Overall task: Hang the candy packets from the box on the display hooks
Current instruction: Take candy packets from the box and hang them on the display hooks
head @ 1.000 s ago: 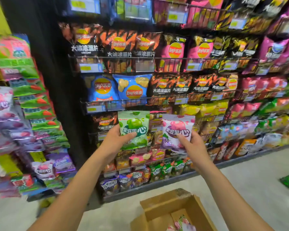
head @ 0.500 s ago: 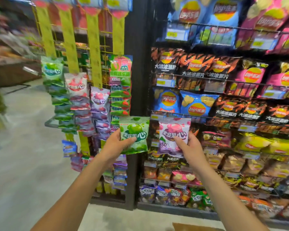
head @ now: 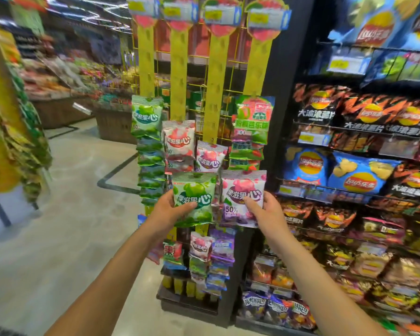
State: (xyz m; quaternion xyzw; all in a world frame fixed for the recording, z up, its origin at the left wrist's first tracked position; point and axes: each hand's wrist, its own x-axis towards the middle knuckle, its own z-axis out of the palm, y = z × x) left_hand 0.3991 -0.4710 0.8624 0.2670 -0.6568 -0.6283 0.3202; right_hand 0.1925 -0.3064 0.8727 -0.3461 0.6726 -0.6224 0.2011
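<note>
left hand (head: 166,210) is gripping a green apple candy packet (head: 194,198), thumb curling over its front | right hand (head: 267,210) is pinching a pink-purple candy packet (head: 243,197), thumb on its front | both packets are hanging upright, side by side, before the yellow hanging strips (head: 215,93) of the display rack | chip shelves (head: 354,166) are standing to the right
</note>
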